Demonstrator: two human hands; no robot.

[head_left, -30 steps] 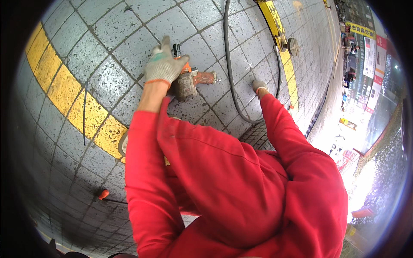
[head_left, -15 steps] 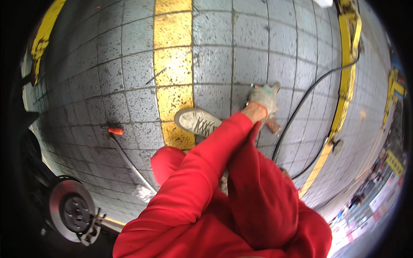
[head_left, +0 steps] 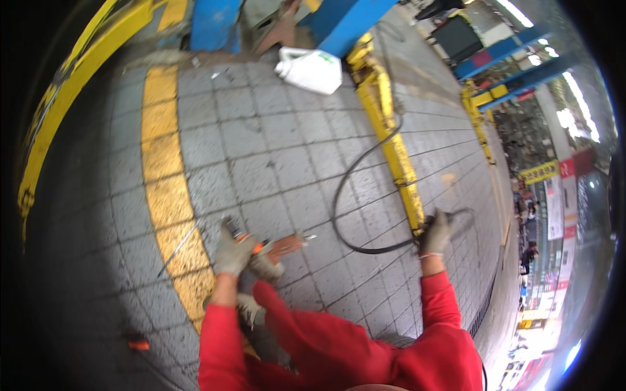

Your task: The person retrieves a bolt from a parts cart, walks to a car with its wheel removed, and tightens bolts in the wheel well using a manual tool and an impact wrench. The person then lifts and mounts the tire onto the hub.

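Note:
My gloved left hand [head_left: 231,253] is closed on an orange-brown power tool [head_left: 285,246] with a silver tip, which looks like an impact wrench. Black and orange parts of it show by the fingers. The tool is held low over the tiles, in front of my shoe [head_left: 250,309]. Out to the right, my gloved right hand [head_left: 437,236] closes round a black hose [head_left: 355,246], beside the near end of a yellow lift arm [head_left: 399,159]. The fingers are partly blurred. The hose curves in a loop over the tiles.
A thin rod [head_left: 177,249] lies across the yellow floor stripe [head_left: 163,153]. An orange-handled tool [head_left: 138,344] is on the floor at lower left. Ahead, a white jug [head_left: 312,70] lies near a blue lift post [head_left: 352,29]. Another yellow lift arm [head_left: 72,85] stands at far left.
The view has swung up and right, bringing the jug and blue posts in; the brake disc is out of view. My right hand has appeared on the hose. The orange-brown tool shows more fully.

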